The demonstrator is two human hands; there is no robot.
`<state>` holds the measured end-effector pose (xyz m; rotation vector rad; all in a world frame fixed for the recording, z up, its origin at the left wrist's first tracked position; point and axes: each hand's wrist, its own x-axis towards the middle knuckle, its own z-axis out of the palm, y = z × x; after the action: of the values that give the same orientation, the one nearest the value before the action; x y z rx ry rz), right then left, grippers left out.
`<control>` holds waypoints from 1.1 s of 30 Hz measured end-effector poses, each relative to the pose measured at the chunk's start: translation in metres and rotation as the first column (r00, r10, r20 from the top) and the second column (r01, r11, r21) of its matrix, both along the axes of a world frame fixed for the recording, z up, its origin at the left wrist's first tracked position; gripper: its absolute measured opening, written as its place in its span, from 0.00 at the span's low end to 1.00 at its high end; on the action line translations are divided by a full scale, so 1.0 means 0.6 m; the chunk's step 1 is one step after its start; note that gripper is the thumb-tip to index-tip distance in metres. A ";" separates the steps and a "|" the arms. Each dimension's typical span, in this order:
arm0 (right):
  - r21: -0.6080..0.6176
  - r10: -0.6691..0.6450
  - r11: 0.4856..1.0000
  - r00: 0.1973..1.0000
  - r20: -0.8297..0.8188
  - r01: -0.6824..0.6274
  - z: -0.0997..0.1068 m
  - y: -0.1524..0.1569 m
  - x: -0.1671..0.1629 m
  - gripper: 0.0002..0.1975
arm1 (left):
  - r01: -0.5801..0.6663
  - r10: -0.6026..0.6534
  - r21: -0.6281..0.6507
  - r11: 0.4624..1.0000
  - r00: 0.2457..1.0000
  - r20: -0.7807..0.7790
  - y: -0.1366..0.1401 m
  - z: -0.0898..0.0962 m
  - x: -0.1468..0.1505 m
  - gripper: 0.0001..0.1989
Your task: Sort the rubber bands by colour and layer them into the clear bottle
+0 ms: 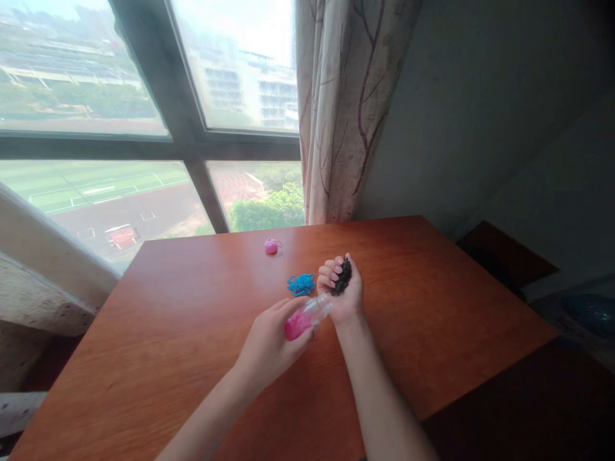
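Note:
My left hand (275, 339) is closed around a small clear bottle (317, 308), tilted with its open mouth toward my right palm. Pink stuff (298, 324) lies in the bottle's lower end. Palm up, my right hand (348, 304) curls its fingers around a clump of thin black bands (342, 278). The bottle's mouth is close to the right wrist; whether they touch I cannot tell. Just left of the right fingers, a tangle of thin blue bands (301, 284) lies on the table. Farther back is a pink cap (271, 246) with a thin loop.
The brown wooden table (192, 307) reaches to a large window (192, 147) at the back left. A patterned curtain (331, 115) hangs behind it beside a grey wall (461, 115). The table's right edge drops off into a dark area.

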<state>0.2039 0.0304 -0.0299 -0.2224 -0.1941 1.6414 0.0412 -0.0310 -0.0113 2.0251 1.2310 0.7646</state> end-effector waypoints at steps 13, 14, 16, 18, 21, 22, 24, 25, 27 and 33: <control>-0.021 0.073 0.997 0.982 -0.175 -0.077 0.001 -0.018 -0.005 0.13 | -0.030 0.029 -0.047 0.998 0.999 -0.033 0.000 0.005 -0.002 0.15; -0.013 0.075 0.997 0.980 -0.182 -0.079 0.002 -0.020 -0.005 0.12 | -0.028 0.027 -0.055 0.998 0.999 -0.028 0.000 0.007 -0.002 0.14; -0.007 0.078 0.997 0.977 -0.200 -0.081 0.002 -0.022 -0.005 0.11 | -0.026 0.026 -0.070 0.997 1.000 -0.007 -0.001 0.010 -0.003 0.14; -0.011 0.082 0.996 0.971 -0.223 -0.086 0.002 -0.023 -0.004 0.11 | -0.016 0.018 -0.079 0.997 1.000 0.019 -0.002 0.012 -0.003 0.14; -0.005 0.094 0.995 0.964 -0.250 -0.098 0.000 -0.023 -0.003 0.11 | -0.001 0.005 -0.088 0.996 0.999 0.039 -0.004 0.011 -0.006 0.14; 0.000 0.098 0.995 0.963 -0.253 -0.101 0.000 -0.023 -0.003 0.11 | 0.001 0.003 -0.092 0.996 0.999 0.043 -0.004 0.011 -0.008 0.15; 0.003 0.105 0.994 0.963 -0.248 -0.107 0.001 -0.023 -0.003 0.11 | 0.003 0.002 -0.109 0.994 0.999 0.048 -0.006 0.011 -0.010 0.15; 0.000 0.107 0.994 0.964 -0.242 -0.111 0.002 -0.022 -0.004 0.12 | 0.004 0.002 -0.118 0.993 0.999 0.049 -0.006 0.011 -0.011 0.15; -0.016 0.115 0.993 0.970 -0.216 -0.121 0.005 -0.022 -0.007 0.12 | 0.004 0.002 -0.132 0.991 0.999 0.043 -0.007 0.012 -0.012 0.14; -0.112 0.074 0.991 0.997 0.011 -0.072 0.010 -0.021 -0.023 0.15 | 0.027 -0.020 -0.135 0.990 0.998 0.056 -0.001 0.005 -0.011 0.15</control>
<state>0.1902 0.0176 -0.0238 -0.3155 -0.1234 1.7256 0.0345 -0.0315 -0.0086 1.8934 1.1934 0.7003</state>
